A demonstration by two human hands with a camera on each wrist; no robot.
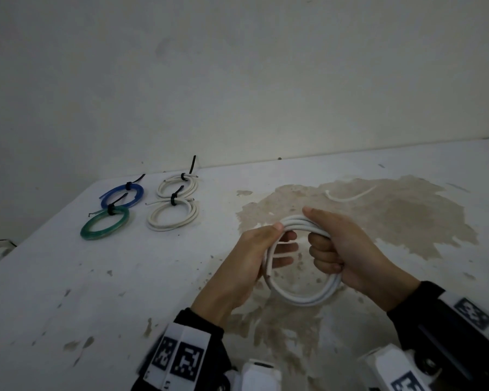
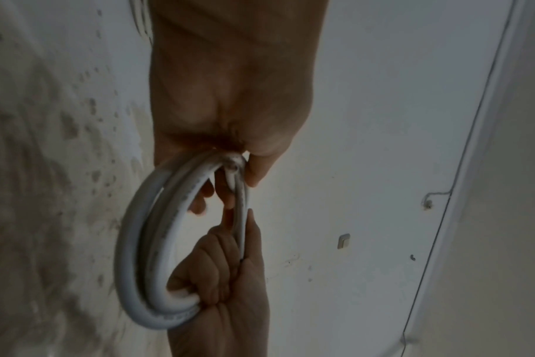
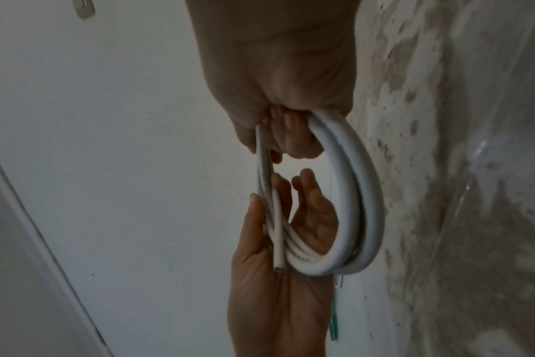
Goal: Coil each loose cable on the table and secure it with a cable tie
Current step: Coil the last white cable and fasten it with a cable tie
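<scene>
A white cable coil [image 1: 302, 297] of several loops hangs above the table between both hands. My left hand [image 1: 280, 241] has its fingers through the coil's left side, and its thumb presses the loops on top. My right hand [image 1: 322, 244] grips the right side in a fist. From the left wrist, the coil [image 2: 131, 241] runs from the left hand [image 2: 229, 135] down to the right hand [image 2: 223, 289]. In the right wrist view the cut cable end [image 3: 279, 265] lies across the left palm [image 3: 275, 302], beside the coil [image 3: 364, 193] held by the right hand [image 3: 284, 84].
At the table's far left lie a blue coil [image 1: 122, 196], a green coil [image 1: 105, 225] and two white coils [image 1: 178, 185] [image 1: 173, 217], each bound with a black tie. A thin white strip [image 1: 347, 196] lies beyond the hands on the stained white table [image 1: 124, 277]. A wall stands behind.
</scene>
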